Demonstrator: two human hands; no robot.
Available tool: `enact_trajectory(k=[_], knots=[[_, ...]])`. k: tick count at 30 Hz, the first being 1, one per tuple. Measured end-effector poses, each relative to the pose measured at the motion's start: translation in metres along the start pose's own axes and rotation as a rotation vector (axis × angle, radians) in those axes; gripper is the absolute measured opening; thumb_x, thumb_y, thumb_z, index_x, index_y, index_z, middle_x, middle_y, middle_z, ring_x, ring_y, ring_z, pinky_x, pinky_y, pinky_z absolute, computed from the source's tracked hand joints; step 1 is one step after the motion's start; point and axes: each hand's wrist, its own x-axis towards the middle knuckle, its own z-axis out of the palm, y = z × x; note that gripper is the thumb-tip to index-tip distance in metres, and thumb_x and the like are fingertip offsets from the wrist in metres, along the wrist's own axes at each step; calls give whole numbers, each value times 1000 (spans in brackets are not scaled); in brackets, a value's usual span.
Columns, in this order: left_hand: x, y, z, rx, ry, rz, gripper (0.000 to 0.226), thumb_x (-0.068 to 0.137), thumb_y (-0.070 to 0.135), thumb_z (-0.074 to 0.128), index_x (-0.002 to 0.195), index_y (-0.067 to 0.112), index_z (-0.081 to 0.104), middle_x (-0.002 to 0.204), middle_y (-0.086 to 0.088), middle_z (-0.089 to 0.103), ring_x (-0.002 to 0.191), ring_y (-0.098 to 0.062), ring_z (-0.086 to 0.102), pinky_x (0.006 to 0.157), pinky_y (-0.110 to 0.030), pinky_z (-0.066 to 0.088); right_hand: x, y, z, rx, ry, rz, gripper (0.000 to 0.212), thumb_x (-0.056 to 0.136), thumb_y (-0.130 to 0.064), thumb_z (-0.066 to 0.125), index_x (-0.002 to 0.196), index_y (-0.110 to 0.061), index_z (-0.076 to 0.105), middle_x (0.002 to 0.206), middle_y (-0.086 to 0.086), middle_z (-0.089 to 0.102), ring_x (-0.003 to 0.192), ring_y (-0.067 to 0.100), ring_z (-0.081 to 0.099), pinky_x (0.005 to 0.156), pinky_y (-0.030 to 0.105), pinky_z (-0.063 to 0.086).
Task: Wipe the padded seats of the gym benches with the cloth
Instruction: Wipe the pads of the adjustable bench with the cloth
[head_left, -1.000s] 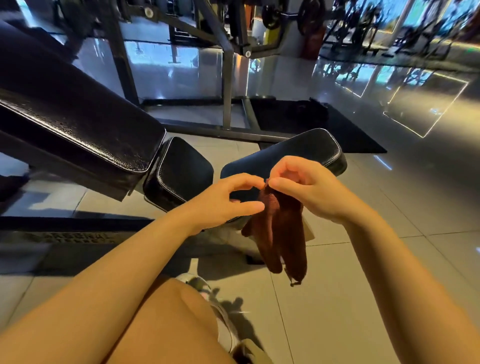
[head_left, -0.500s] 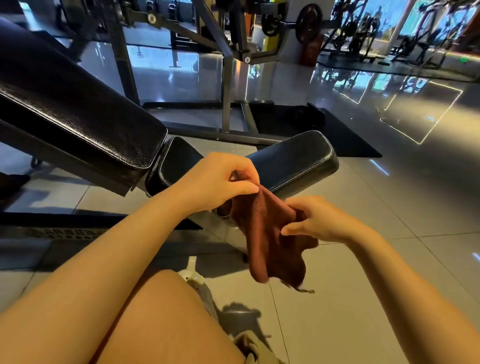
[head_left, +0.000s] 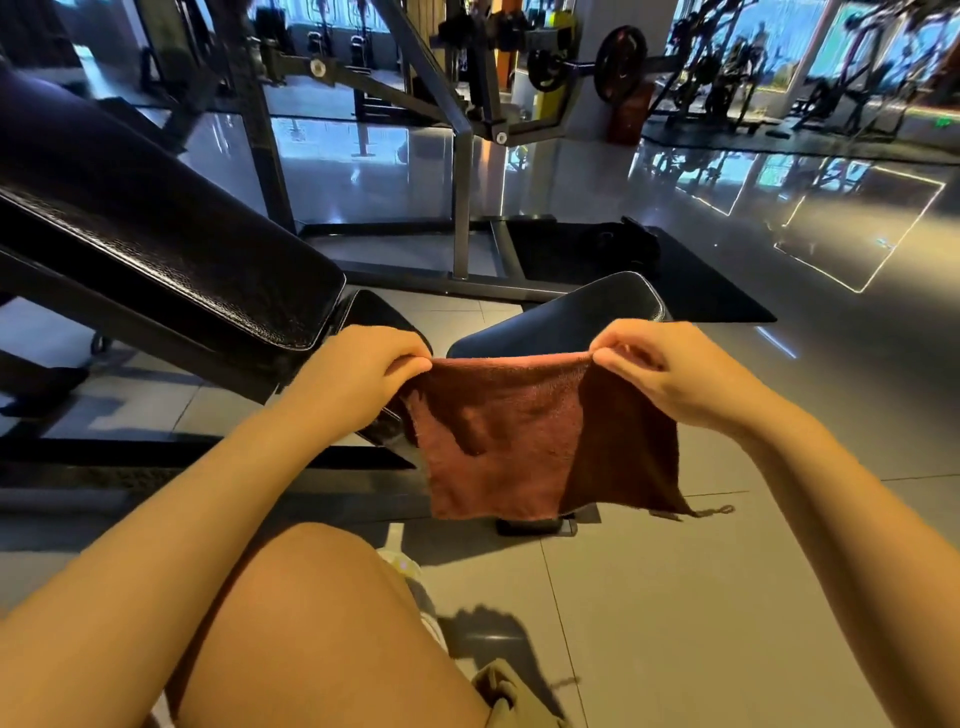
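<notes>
While a bare knee (head_left: 311, 613) filled the bottom of the view above the grey tiled floor (head_left: 675, 623), both forearms reached forward and up from the lower corners. The left hand (head_left: 358, 379) and the right hand (head_left: 670, 374) were raised side by side, well apart, with the cloth (head_left: 519, 441) stretched between them. The fingers (head_left: 410, 366) of the left hand were pinched shut on the cloth's upper left corner, and the fingers (head_left: 605, 356) of the right hand were pinched shut on its upper right corner. The cloth was a reddish-brown towel, spread flat in the air with its top edge taut and level; its right part looked darker, and a loose thread trailed from its lower right corner. It hung in front of the bench, and I could not tell whether it touched any pad. Just behind the cloth sat the black padded seat (head_left: 576, 317), tilted, its near edge hidden by the top of the towel. To the left, the long backrest pad (head_left: 171, 249) sloped up toward the upper left. Farther back stood a steel machine frame (head_left: 462, 197) on a dark floor mat (head_left: 691, 280), and beyond that a weight plate (head_left: 621, 62) on a bar, with more gym machines against bright windows.
</notes>
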Motion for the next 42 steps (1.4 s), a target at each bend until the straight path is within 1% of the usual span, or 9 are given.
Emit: enact_trajectory(k=[4, 9, 14, 21, 26, 32, 36, 39, 42], knots=[[-3, 1, 14, -409, 62, -141, 13, 98, 22, 53, 103, 19, 66, 98, -1, 66, 92, -14, 63, 75, -20, 52, 0, -17, -21, -43, 5, -62, 8, 96, -32, 52, 94, -33, 60, 87, -19, 58, 83, 0, 56, 68, 13, 41], [-11, 4, 19, -380, 37, -98, 39, 70, 23, 85, 98, 30, 59, 91, 7, 59, 86, -8, 58, 71, -15, 44, -9, -14, -46, 111, -282, 72, 23, 87, -22, 69, 101, -39, 62, 90, -16, 65, 84, 1, 61, 69, 15, 47], [-16, 5, 15, -429, -47, -34, 49, 66, 13, 87, 92, 37, 53, 108, 9, 50, 91, -9, 60, 67, -16, 48, -24, 4, -50, 252, -269, 204, 38, 82, -3, 72, 105, -32, 60, 83, -7, 66, 78, 10, 64, 70, 24, 51], [-19, 11, 17, -179, -140, 32, 5, 88, 28, 68, 87, 24, 71, 104, 9, 52, 88, -8, 55, 82, -26, 50, -38, 7, -34, -421, -224, 191, 17, 96, -26, 58, 109, -23, 68, 108, 1, 64, 93, 13, 55, 80, 21, 49], [-23, 21, 18, -117, -148, 21, 28, 100, 29, 47, 113, 17, 68, 101, 3, 53, 85, -11, 53, 66, -17, 45, -48, 1, -26, -587, -83, 200, 29, 100, -31, 48, 122, -21, 64, 120, 4, 60, 109, 20, 56, 87, 28, 51], [-27, 24, 10, -34, -27, 73, 28, 100, 28, 49, 124, 26, 62, 115, 2, 66, 104, -17, 60, 87, -29, 45, -72, -2, -22, -152, 74, 284, 12, 96, -20, 54, 106, -22, 61, 88, 4, 66, 64, 9, 64, 52, 12, 48], [-27, 30, 14, 12, -64, 21, 24, 102, 22, 45, 119, 24, 61, 106, 0, 66, 93, -16, 60, 86, -30, 47, -78, -1, -23, -59, 71, 247, 11, 92, -16, 60, 99, -24, 62, 91, 0, 63, 74, 8, 64, 62, 13, 46], [-29, 29, 12, -317, -50, -28, 16, 99, 16, 51, 102, 22, 65, 78, 4, 65, 68, -10, 62, 73, -30, 56, -81, 0, -23, -82, 27, 235, 17, 90, -10, 64, 94, -25, 61, 95, -1, 61, 88, 18, 61, 74, 22, 48], [-31, 24, 12, -351, -64, 44, 8, 87, 21, 68, 91, 28, 67, 87, 13, 64, 81, -7, 63, 78, -25, 54, -78, 4, -17, -140, 67, 186, 21, 88, -2, 65, 89, -23, 62, 99, -2, 56, 90, 19, 59, 73, 18, 46]])
